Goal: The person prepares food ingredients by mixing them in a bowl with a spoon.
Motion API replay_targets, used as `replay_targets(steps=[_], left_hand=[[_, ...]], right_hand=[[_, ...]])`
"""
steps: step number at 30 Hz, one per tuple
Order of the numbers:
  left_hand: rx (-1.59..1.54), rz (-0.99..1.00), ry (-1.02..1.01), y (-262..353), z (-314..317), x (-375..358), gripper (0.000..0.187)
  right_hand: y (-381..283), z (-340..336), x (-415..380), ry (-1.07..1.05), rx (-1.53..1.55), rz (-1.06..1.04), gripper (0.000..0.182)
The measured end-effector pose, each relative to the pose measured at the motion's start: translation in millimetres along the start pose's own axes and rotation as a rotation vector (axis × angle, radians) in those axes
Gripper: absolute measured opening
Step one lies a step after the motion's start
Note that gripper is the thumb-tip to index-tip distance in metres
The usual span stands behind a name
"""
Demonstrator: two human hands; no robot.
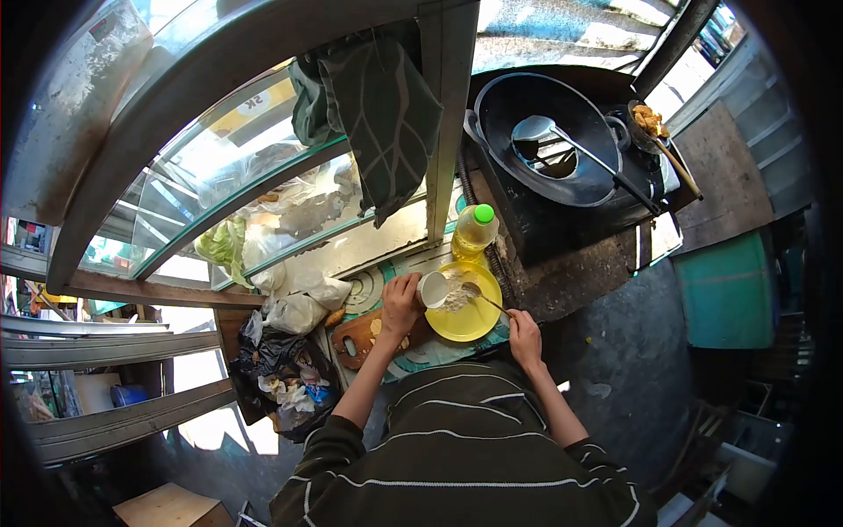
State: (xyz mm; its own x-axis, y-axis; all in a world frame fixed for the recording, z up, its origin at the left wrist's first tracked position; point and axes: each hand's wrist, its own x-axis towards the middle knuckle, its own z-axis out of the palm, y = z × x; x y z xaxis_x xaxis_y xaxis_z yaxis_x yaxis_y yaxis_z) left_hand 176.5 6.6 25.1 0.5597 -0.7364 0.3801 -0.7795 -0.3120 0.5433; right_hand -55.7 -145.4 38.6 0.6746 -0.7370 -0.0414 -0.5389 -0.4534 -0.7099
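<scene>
My left hand [401,305] is closed around a small white cup [432,290], tipped over the left side of a yellow plate [479,327]. Pale flour [457,295] lies in a heap beside the cup's mouth. My right hand [524,337] grips the handle of a spoon [475,291], whose bowl rests at the flour. Just behind the plate stands a bottle of yellow oil [475,230] with a green cap. A wooden cutting board [356,335] with pale pieces on it is partly hidden by my left forearm.
A large black wok [551,97] with a ladle [597,162] in it sits on the stove at the back right. Fried food [650,121] fills a strainer beside it. A glass display case [255,184] and a black trash bag [285,373] are at left.
</scene>
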Motion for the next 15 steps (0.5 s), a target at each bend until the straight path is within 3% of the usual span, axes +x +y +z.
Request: replay_targets(steps=[8,15], left_hand=[[-0.002,-0.004,-0.016,0,-3,0,0.056],[-0.064,-0.068,-0.012,-3,1,-2,0.068]], right_hand=[[0,19,7,0.026,-0.005,-0.019,0.021],[-12,20,10,-0.026,-0.082,-0.098,0.021]])
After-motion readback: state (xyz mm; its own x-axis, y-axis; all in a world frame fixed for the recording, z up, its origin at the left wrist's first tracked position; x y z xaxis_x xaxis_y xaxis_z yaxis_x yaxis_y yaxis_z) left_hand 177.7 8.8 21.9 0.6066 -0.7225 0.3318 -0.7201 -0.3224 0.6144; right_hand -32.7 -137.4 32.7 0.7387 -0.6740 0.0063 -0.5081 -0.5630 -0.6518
